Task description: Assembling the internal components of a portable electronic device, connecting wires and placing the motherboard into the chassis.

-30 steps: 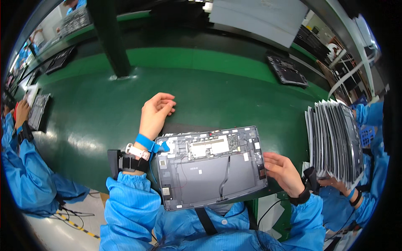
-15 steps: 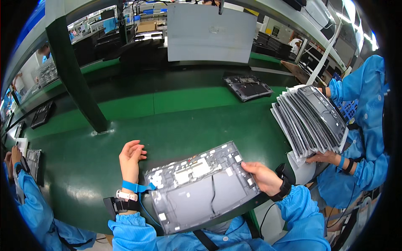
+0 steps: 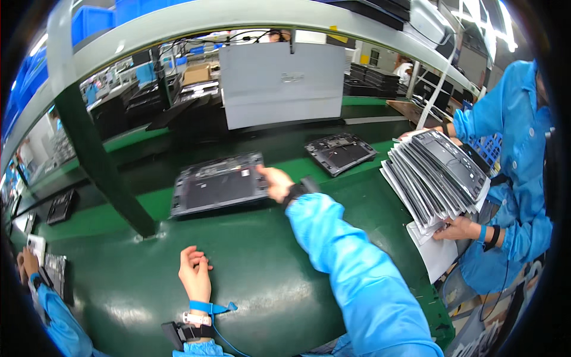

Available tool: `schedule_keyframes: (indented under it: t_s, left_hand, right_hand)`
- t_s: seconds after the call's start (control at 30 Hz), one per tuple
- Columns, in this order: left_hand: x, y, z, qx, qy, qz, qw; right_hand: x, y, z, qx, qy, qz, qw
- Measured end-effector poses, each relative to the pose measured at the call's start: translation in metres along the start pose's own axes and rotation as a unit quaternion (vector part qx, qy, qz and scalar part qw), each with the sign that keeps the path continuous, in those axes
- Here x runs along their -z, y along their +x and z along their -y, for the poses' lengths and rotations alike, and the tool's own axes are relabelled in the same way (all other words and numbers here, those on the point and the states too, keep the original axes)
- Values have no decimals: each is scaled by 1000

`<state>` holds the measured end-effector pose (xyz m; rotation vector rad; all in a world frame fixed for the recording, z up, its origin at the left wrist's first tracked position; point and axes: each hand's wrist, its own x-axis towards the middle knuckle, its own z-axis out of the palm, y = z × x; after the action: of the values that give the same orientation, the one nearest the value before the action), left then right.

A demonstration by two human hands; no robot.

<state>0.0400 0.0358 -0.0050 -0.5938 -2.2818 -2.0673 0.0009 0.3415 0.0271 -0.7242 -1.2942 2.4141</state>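
Note:
A dark grey laptop chassis [image 3: 221, 185] with its inner side facing up lies at the far side of the green bench, over the brighter green strip. My right hand [image 3: 277, 183] grips it by its right edge, thumb on top, the arm stretched forward. Nearer, above the bench top, my left hand [image 3: 195, 271] is empty, its fingers loosely curled and apart. A blue wrist strap [image 3: 208, 307] with a thin cord circles the left wrist. Another laptop chassis [image 3: 340, 153] rests to the right of the held one.
At right, a co-worker's hands hold a thick stack of laptop chassis [image 3: 437, 178] interleaved with white sheets. A green post [image 3: 104, 163] rises at left, and a grey board [image 3: 282, 86] hangs behind. Another co-worker's hand [image 3: 30, 262] is at a device at far left.
My right hand has carried the laptop chassis from near my body forward and left to the far strip. My left hand stays apart from it, empty. The view has tilted up.

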Motion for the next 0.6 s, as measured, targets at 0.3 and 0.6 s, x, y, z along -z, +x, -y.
schedule_keyframes:
  t_s: [0.3,0.6]
  left_hand:
    - [0,2,-1,15,-8,-9,1000]
    - [-7,3,-4,18,-2,1,1000]
  right_hand:
    - [-99,87,-67,148,-305,-105,935]
    - [25,65,51,299,-486,-258,779]
